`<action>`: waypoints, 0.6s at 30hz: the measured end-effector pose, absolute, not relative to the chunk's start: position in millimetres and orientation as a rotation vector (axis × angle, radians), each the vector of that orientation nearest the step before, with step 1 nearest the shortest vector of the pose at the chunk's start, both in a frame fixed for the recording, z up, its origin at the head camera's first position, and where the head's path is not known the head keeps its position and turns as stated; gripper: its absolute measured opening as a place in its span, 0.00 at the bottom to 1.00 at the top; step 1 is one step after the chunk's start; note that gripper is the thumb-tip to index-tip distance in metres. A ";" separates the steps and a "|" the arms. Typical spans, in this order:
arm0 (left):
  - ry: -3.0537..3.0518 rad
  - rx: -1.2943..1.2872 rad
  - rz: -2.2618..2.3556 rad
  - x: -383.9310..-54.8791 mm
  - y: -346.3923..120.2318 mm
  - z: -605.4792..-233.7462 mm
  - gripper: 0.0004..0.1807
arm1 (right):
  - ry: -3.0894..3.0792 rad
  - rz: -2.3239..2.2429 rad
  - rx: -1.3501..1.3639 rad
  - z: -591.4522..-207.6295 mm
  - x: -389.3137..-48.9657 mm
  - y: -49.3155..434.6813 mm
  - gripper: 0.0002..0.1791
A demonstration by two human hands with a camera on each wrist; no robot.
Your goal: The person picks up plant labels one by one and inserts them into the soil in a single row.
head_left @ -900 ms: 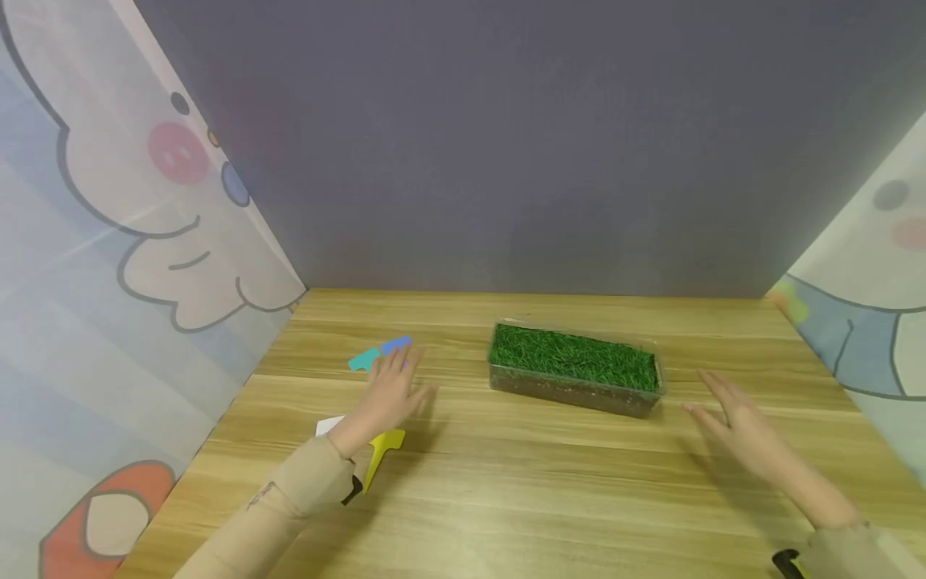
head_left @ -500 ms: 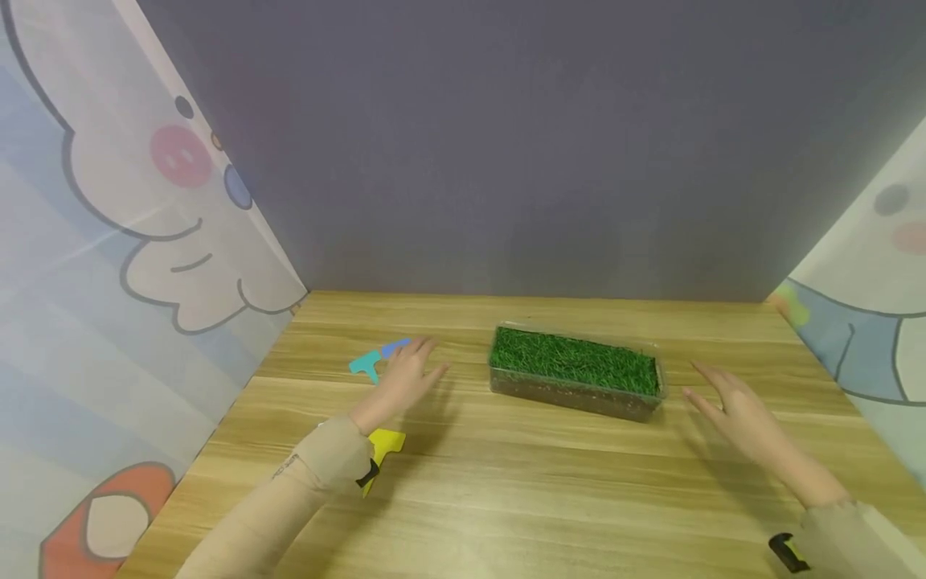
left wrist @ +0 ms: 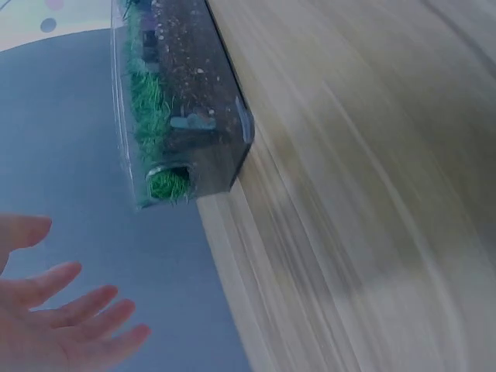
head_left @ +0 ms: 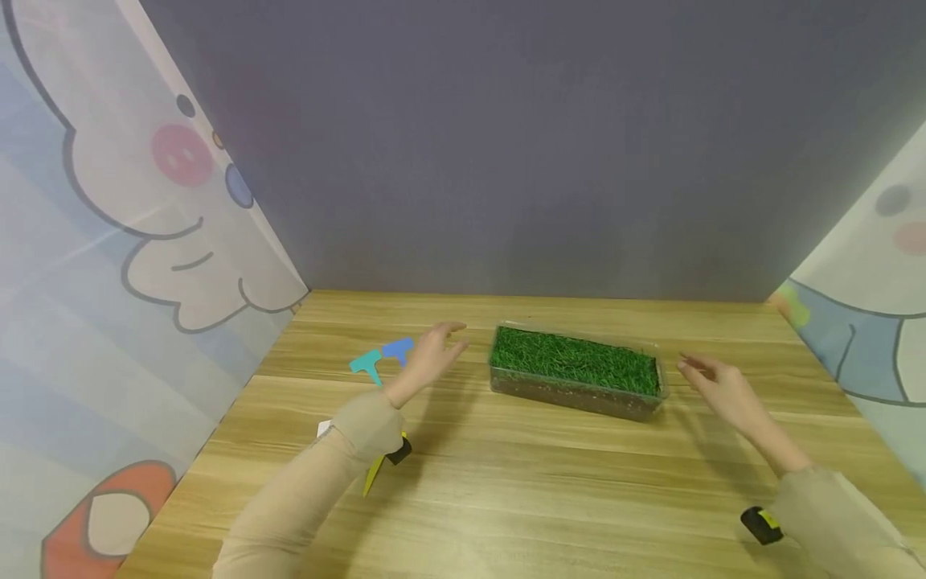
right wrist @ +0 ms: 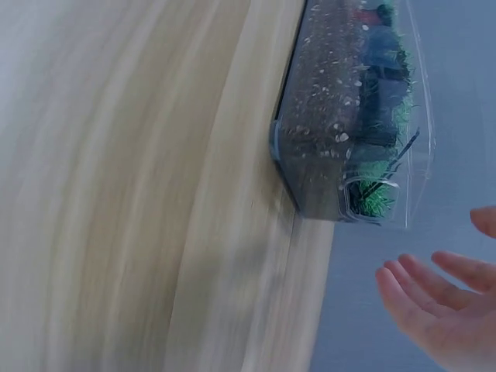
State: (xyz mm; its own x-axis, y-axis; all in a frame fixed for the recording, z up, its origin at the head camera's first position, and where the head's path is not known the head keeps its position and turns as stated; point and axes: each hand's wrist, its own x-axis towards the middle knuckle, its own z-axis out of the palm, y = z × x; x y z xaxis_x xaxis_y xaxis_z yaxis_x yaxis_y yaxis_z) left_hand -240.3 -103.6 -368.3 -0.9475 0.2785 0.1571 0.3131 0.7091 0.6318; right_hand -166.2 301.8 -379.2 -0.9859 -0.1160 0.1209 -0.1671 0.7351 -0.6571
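Note:
A clear plastic planter box of soil, topped with dense green grass, sits on the wooden table. To its left, my left hand is in the air, fingers extended toward the near end and holding nothing. On the other side, my right hand hovers close to the box's right end, fingers loosely bent and apart from it. The left wrist view has the left hand with spread fingers beside the box. Similarly, the right wrist view shows the right hand near the box's end.
Left of the box lie a teal T-shaped plant label and a blue one. A yellow label and a white one are partly hidden by the left sleeve. A grey wall rises behind the table.
My left hand has moved right, away from the labels and toward the planter box. The right hand has shifted slightly left and up toward the box's right end.

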 end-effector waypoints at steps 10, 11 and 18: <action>-2.792 -0.413 -1.406 -253.6 -82.1 -378.7 0.15 | -2.865 1.605 0.056 -387.8 -175.1 299.5 0.32; -2.788 -0.405 -1.429 -254.6 -80.2 -380.1 0.14 | -2.849 1.653 0.035 -389.5 -175.7 299.7 0.32; -2.747 -0.292 -1.679 -261.1 -69.3 -386.8 0.13 | -2.704 1.869 -0.079 -398.8 -179.7 301.6 0.34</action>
